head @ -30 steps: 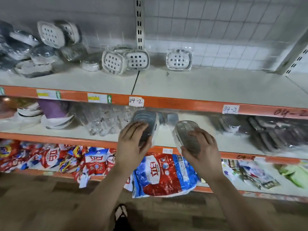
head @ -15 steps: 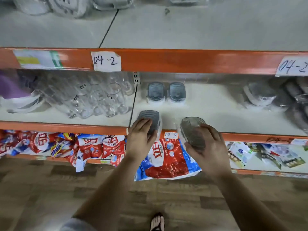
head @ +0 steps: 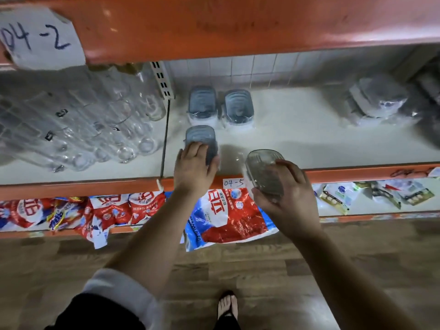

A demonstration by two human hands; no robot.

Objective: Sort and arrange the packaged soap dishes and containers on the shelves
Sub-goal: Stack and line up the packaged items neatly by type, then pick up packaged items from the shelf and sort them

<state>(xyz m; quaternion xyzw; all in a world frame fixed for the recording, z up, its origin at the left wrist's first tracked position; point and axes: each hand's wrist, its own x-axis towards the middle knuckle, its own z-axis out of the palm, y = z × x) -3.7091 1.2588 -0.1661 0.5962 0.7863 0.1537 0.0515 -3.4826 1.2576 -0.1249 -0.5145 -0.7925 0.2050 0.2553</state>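
Observation:
My left hand (head: 194, 169) grips a grey wrapped soap dish (head: 201, 139) over the front of the middle shelf (head: 309, 144), just in front of two like dishes standing side by side, one on the left (head: 202, 104) and one on the right (head: 238, 107). In my right hand (head: 289, 194) is a second grey soap dish (head: 263, 170), tilted, at the shelf's orange front edge. More wrapped grey and white containers (head: 378, 101) lie at the shelf's right.
Clear glasses in wrap (head: 78, 125) fill the shelf's left bay. An orange beam with a paper label "04-2" (head: 39, 38) runs overhead. Red and blue detergent bags (head: 228, 215) hang out of the lowest shelf. My sandalled foot (head: 227, 306) stands on the wooden floor.
The view has dropped and closed in on the middle shelf. Both hands have carried their dishes forward; the left one is now over the shelf behind the front edge.

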